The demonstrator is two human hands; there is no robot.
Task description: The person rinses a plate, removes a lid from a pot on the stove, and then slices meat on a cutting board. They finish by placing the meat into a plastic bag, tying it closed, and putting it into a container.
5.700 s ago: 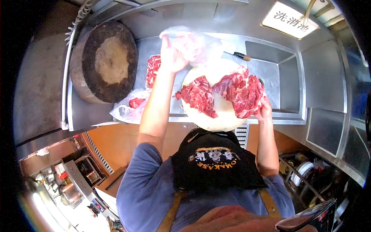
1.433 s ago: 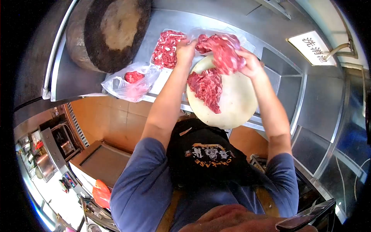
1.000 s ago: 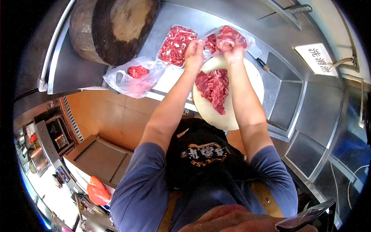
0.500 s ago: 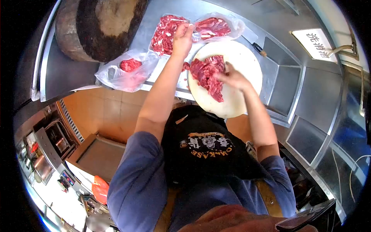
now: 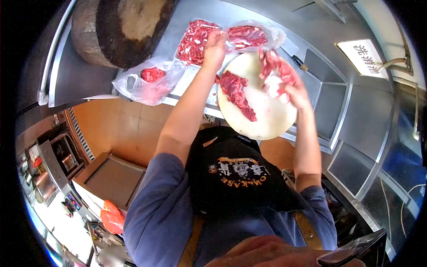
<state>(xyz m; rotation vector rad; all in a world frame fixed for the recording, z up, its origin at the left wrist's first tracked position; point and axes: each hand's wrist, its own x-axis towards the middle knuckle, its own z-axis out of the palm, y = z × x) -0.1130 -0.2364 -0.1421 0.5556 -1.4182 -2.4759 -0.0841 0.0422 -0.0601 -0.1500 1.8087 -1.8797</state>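
Observation:
My right hand (image 5: 298, 94) is closed on a piece of raw red meat (image 5: 274, 66) with white fat, lifted over the right side of the round white cutting board (image 5: 267, 122). Another piece of raw meat (image 5: 238, 95) lies on the board's left half. My left hand (image 5: 215, 48) is closed, between a tray of cut meat (image 5: 195, 40) and a clear plastic bag (image 5: 278, 38) with a large chunk of meat (image 5: 246, 36) in it. What the left fingers grip, if anything, is hidden.
A second plastic bag (image 5: 129, 86) with a lump of meat (image 5: 152, 74) lies left on the metal counter. Behind it stands a thick wooden block (image 5: 95, 33). A dark-handled knife (image 5: 300, 63) rests right of the board, near a sink basin (image 5: 331, 104).
My right hand has lifted a piece of meat off the pile and moved it right. The other piece stays on the board. My left hand has hardly moved.

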